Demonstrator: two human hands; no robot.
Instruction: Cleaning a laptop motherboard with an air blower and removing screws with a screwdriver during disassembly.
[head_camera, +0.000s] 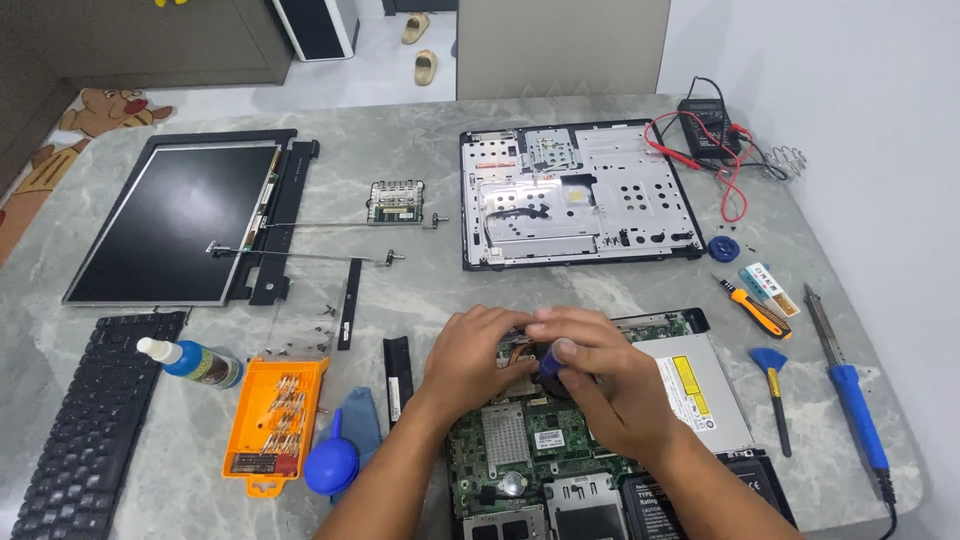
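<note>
1. Looking down at a grey marble-patterned table (400, 160), we see our two bare hands meet over an opened laptop base with a green circuit board (520, 440) at the near edge.
2. Our right hand (610, 385) pinches a small dark blue cylindrical handle (552, 358), most likely a screwdriver grip, upright between thumb and fingers; its tip is hidden.
3. Our left hand (475, 355) curls down on the board just beside the right, fingers bent and touching the copper-coloured cooling part (515, 350); we cannot tell whether it grips anything.
4. We judge the step in hand to be work on a fastener near the cooler, with the left hand steadying.
5. The next move seems to call for the tool kept upright and pressed squarely, since a slip could scratch the board.
6. Left of our arms lie an orange plastic bit case (272, 420), a blue rubber air blower (332, 462) and a small blue bottle with a white cap (195, 362).
7. Farther left are a black keyboard (90, 420) and a detached flat screen panel (170, 220).
8. Across the table rests a silver metal laptop cover (580, 195), with a black multimeter and red leads (705, 125) near it.
9. To the right lie an orange utility knife (755, 310), a blue brush (772, 385) and a blue-handled soldering iron (850, 395).
</note>
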